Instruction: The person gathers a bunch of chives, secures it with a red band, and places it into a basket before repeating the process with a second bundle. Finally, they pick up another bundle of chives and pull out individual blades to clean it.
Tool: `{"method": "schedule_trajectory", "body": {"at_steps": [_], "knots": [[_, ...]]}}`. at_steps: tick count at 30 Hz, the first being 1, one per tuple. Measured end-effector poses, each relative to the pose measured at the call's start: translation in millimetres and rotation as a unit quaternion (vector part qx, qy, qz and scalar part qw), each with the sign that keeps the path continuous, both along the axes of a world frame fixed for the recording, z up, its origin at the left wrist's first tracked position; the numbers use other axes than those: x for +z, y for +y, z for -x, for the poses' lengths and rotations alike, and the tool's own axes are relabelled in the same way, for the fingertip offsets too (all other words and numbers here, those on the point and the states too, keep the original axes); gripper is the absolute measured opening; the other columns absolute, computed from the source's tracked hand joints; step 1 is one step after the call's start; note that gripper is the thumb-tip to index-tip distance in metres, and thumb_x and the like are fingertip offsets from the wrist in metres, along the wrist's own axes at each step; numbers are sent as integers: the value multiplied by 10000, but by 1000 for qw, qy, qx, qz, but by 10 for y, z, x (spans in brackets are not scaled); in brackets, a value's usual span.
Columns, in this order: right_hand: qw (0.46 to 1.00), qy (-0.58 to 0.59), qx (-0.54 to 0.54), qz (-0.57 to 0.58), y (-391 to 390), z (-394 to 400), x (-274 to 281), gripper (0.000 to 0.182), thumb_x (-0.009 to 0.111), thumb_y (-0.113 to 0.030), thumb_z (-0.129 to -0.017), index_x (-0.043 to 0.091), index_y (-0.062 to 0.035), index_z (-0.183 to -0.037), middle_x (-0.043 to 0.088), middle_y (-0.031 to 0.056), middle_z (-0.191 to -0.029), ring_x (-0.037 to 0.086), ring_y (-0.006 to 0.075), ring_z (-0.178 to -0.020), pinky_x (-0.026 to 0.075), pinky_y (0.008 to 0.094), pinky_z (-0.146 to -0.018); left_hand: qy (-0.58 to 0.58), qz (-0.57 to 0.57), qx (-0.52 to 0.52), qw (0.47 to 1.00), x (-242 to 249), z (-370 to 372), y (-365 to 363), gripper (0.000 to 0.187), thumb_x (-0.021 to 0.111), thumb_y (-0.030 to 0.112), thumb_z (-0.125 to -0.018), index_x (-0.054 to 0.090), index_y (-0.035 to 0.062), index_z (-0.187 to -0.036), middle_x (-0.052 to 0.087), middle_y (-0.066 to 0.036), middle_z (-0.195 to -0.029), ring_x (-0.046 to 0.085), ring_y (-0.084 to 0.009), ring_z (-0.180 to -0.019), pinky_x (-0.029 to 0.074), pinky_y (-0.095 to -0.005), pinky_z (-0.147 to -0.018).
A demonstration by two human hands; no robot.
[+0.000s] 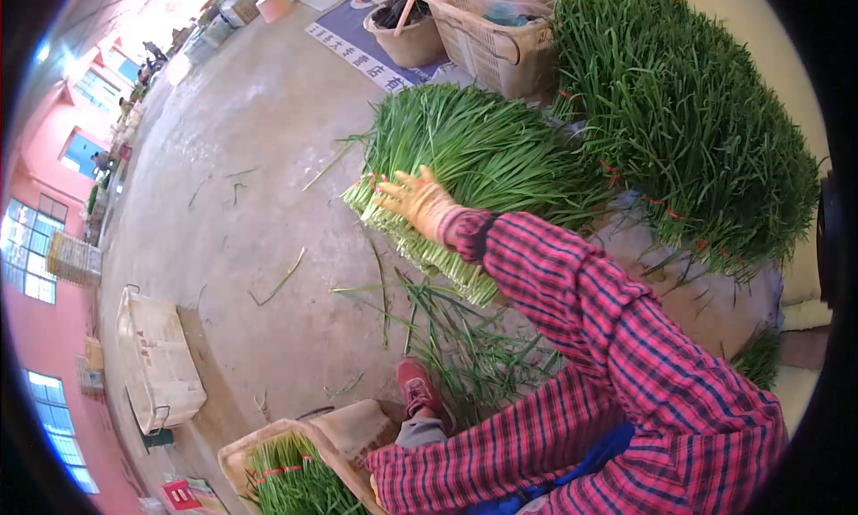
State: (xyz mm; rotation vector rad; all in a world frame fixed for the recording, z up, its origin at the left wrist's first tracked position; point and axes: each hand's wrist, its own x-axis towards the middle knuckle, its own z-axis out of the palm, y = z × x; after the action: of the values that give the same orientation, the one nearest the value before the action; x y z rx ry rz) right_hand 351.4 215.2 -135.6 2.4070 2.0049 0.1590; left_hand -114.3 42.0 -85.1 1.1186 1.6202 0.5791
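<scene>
My right hand (417, 202), in a yellowish work glove, lies on the pale stalk ends of a pile of leafy green bundles (483, 148) that look like garlic chives. Its fingers are spread over the stalks beside a red tie. Down at the bottom, my left sleeve (483, 448) reaches to the rim of a beige crate (335, 461). Only a sliver of my left hand (374, 493) shows at that rim, its fingers hidden. Inside the crate stand green bundles (290, 470) with red ties.
A larger heap of tied greens (688, 113) rises at the right. Loose leaves (474, 336) litter the floor near my shoe (418, 385). A white crate (156, 358) stands at the left. At the back are a bucket (404, 46) and a plastic basket (496, 54).
</scene>
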Motion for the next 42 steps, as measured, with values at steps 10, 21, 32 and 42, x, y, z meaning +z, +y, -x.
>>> {"method": "schedule_trajectory", "body": {"at_steps": [10, 21, 32, 42], "knots": [[993, 88, 64, -55, -167, -423, 220, 566, 766, -165, -701, 569, -166, -1231, 588, 89, -1183, 588, 310, -1118, 497, 424, -948, 48, -19, -27, 998, 17, -13, 112, 527, 585, 268, -960, 440, -28, -1371, 532, -186, -1336, 530, -291, -1193, 398, -407, -1051], [819, 220, 117, -517, -2181, -125, 2181, 660, 876, -41, -668, 532, -68, -1230, 605, 116, -1206, 602, 258, -1116, 484, 378, -985, 66, -274, -96, 955, 676, 42, 23, 677, 657, 245, -924, 364, -47, -1460, 464, -222, -1448, 475, -330, -1302, 342, -428, -1128], [846, 207, 397, -290, -3703, 2343, 2159, 352, 685, -223, -842, 601, -285, -1178, 567, 86, -1301, 584, 341, -1169, 463, 519, -1018, -564, 265, -176, 762, 1417, -1000, -393, 683, 465, 562, -952, 508, 26, -1373, 626, -170, -1270, 634, -313, -1101, 511, -442, -967], [612, 772, -61, -163, -3961, 2004, 1937, 603, 653, -216, -960, 386, 29, -1442, 519, 172, -1403, 486, 249, -1317, 398, 400, -1100, -537, 108, -133, 826, 1255, -667, -756, 613, 653, 286, -837, 502, -7, -1354, 612, -172, -1275, 625, -328, -1122, 511, -464, -985]]}}
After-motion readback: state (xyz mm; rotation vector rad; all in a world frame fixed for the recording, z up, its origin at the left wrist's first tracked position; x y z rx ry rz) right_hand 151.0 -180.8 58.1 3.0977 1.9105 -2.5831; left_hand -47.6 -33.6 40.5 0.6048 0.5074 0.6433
